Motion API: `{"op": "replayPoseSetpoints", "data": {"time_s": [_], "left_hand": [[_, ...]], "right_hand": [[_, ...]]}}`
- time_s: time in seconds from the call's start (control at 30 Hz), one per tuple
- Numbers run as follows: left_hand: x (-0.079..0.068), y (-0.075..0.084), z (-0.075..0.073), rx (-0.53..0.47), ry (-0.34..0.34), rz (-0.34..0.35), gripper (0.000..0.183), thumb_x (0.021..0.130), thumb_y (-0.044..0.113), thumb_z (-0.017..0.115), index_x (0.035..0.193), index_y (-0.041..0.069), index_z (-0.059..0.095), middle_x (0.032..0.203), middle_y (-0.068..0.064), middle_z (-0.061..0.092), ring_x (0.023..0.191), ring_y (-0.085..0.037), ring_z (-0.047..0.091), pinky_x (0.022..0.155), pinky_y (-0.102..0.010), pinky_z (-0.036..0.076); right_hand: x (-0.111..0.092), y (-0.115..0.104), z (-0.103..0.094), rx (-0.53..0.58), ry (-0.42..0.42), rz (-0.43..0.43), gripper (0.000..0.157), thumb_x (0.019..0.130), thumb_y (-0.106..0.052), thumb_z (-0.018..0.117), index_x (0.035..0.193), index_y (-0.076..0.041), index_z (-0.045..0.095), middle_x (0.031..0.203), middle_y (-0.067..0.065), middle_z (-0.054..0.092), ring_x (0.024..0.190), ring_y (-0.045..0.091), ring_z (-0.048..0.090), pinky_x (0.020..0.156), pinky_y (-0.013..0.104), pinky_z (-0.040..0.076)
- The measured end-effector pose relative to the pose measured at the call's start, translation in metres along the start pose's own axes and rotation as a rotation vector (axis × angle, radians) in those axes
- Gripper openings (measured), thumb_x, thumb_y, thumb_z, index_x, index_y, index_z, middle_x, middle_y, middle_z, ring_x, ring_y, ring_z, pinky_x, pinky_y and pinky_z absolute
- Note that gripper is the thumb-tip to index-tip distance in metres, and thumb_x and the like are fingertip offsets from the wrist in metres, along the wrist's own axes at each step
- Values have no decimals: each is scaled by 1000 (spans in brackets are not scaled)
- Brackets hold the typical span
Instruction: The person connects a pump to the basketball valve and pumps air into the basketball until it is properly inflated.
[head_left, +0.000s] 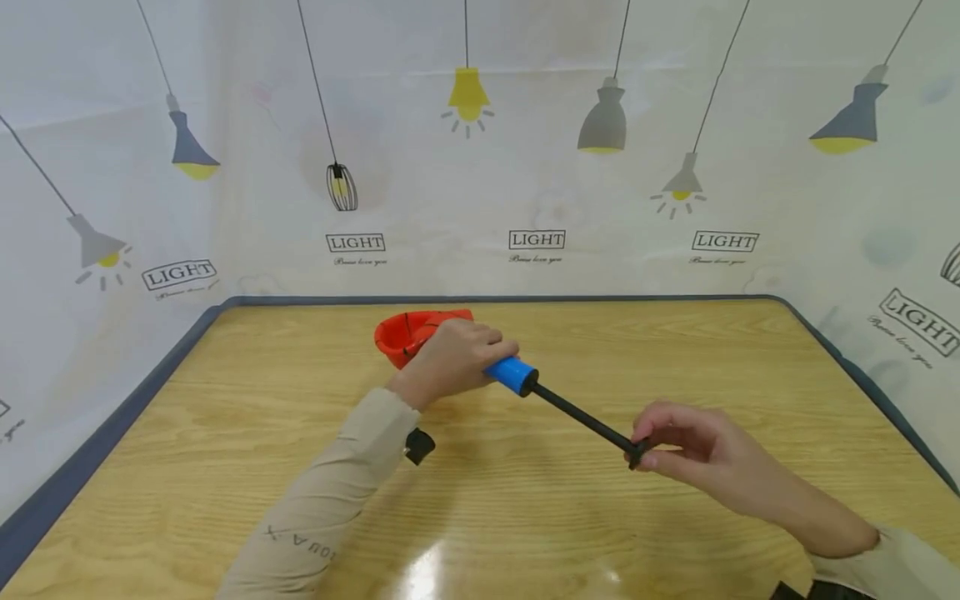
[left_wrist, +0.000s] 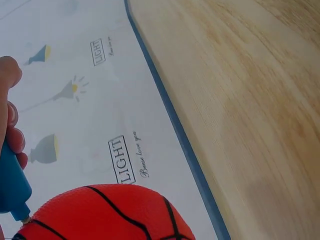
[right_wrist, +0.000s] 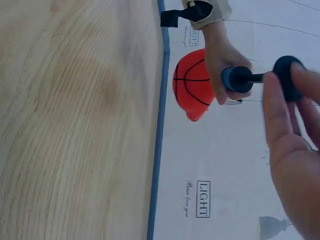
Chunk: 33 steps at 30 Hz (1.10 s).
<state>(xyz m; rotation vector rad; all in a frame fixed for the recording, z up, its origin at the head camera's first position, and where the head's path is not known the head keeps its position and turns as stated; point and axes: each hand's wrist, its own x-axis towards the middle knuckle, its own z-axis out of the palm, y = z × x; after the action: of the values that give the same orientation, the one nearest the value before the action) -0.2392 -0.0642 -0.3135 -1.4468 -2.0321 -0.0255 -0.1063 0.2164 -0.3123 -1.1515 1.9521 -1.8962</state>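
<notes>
A half-flat orange-red basketball point(head_left: 408, 332) point(left_wrist: 107, 215) point(right_wrist: 192, 82) with black lines lies on the wooden table point(head_left: 675, 350). My left hand point(head_left: 453, 357) point(right_wrist: 225, 57) grips the blue barrel of a hand pump point(head_left: 512, 372) point(left_wrist: 11, 182) whose tip touches the ball. The pump's black rod point(head_left: 581, 419) is drawn out toward the right. My right hand point(head_left: 686, 446) point(right_wrist: 290, 135) pinches the black handle point(head_left: 636, 454) point(right_wrist: 286, 75) at the rod's end.
A dark blue rim point(head_left: 112, 433) runs round the table's edge. A white backdrop point(head_left: 525, 167) printed with lamps and "LIGHT" labels rises behind and on both sides. A wrist camera strap point(head_left: 417, 445) sits on my left sleeve.
</notes>
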Motion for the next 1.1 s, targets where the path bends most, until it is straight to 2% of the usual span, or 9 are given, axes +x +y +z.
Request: {"op": "replayPoseSetpoints", "data": {"time_s": [0.23,0.43,0.6,0.77,0.87,1.0,1.1], "left_hand": [[15,9,1,19,85,32,19,75,26,69,82,15,56,70,3,61,60,-10,58,56,-22,46],[22,15,4,20,87,38,20,75,29,68,79,15,55,67,4,60,56,-9,55,53,-20,44],[19,16,7,2,107,27,21,73,28,70,75,14,53,61,5,56,49,-8,50,48,-19,41],[12,14,12,7,123,82,19,74,26,69,77,15,54,58,5,54,47,-7,50,48,-19,43],[7,10,13,17,121,96,19,74,25,69,78,14,54,59,5,55,49,-7,52,50,-20,45],[0,4,14,28,139,69,19,72,22,70,77,14,53,58,4,54,48,-7,51,48,-21,43],[-2,1,14,23,125,54,19,72,22,70,77,14,53,59,4,55,49,-7,52,47,-21,43]], "right_hand": [[37,20,-7,-123,-2,-121,14,83,6,52,94,-1,56,89,4,58,80,14,62,65,29,51],[54,36,-5,-194,15,-174,13,83,4,53,95,1,56,88,4,62,80,14,62,64,29,51],[55,39,-5,-181,16,-172,15,83,6,52,98,4,55,89,4,62,80,14,62,65,29,51],[49,31,-4,-128,-43,-47,13,84,6,52,96,4,54,90,5,60,80,15,61,66,32,51],[38,22,-4,-90,-77,-18,15,82,9,53,95,3,53,92,4,57,83,15,60,65,31,51],[21,10,-8,-76,-98,-31,19,79,13,53,93,0,53,94,3,56,84,14,60,63,28,51],[20,12,-12,-93,-107,-41,19,79,13,53,92,-1,53,94,3,56,83,13,60,64,27,51]]}}
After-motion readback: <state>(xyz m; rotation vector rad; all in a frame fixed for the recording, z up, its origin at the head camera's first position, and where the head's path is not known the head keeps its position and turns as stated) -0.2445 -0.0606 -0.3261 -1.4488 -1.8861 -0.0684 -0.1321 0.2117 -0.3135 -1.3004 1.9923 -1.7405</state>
